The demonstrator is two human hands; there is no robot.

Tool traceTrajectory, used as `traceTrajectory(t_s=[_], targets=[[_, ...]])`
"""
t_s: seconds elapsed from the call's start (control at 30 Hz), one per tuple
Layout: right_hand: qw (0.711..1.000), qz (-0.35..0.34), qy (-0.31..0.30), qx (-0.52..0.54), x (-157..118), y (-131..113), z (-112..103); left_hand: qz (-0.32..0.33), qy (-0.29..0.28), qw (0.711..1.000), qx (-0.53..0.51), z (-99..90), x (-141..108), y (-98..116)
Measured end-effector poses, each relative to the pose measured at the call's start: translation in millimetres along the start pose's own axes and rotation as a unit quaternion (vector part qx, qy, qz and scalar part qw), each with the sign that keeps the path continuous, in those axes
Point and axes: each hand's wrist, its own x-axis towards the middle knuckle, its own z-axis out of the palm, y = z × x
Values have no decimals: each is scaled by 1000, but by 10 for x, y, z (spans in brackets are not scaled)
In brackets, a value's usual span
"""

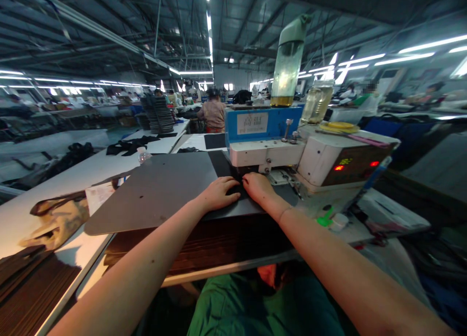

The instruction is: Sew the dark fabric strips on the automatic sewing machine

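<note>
A large grey sheet [171,182] with rounded corners lies before me, a black strip [221,163] running across it toward the machine. My left hand [221,194] rests flat on the sheet beside the strip, thumb apart from the fingers. Close by on the right, my right hand [258,186] has its fingers bent together at the strip, just in front of the machine head; their tips are partly hidden. The blue and white sewing machine [264,153] stands over the strip's right side. Below the sheet is a stack of dark brown pieces [233,241].
A control box [346,163] with lit red digits stands right of the machine. Bottles [287,73] stand on top. A green object [325,216] and white cap [340,222] lie at the right. Brown cloth [60,219] lies left. A person [213,113] sits farther ahead.
</note>
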Motion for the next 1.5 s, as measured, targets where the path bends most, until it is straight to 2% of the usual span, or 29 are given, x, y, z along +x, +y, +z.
traceTrajectory(t_s=[0.33,0.5,0.63,0.73,0.83,0.9,0.97,1.03,1.13,1.23,1.3,1.37,1.43,1.5], targets=[[1000,9,20,-21,25,-50,4,-32,12,999,36,19,218,-241],[1000,2,30,-4,17,-24,0,-91,26,994,46,65,356,-455],[998,-8,32,59,-98,80,-26,-139,34,988,58,6,360,-619],[986,-27,57,156,-299,209,-45,-128,23,989,65,-103,194,-602],[954,-29,94,281,-589,309,-68,-91,-1,994,55,-224,-147,-380],[928,-16,91,361,-800,313,-81,-66,-17,997,44,-282,-427,-170],[900,8,45,434,-990,256,-76,-47,-16,998,40,-311,-689,7],[867,28,-28,497,-1127,155,-37,-31,5,999,39,-316,-881,100],[810,44,-123,572,-1215,-13,65,-6,30,999,31,-301,-1016,138],[736,61,-167,654,-1221,-132,140,7,41,999,35,-252,-1071,290],[674,75,-186,711,-1231,-177,153,26,57,997,47,-178,-1132,546],[627,82,-198,749,-1277,-199,152,79,60,994,42,-78,-1225,894],[605,88,-210,763,-1374,-197,154,168,33,985,1,8,-1315,1238],[615,97,-237,745,-1529,-164,165,239,17,970,-52,36,-1353,1480]])
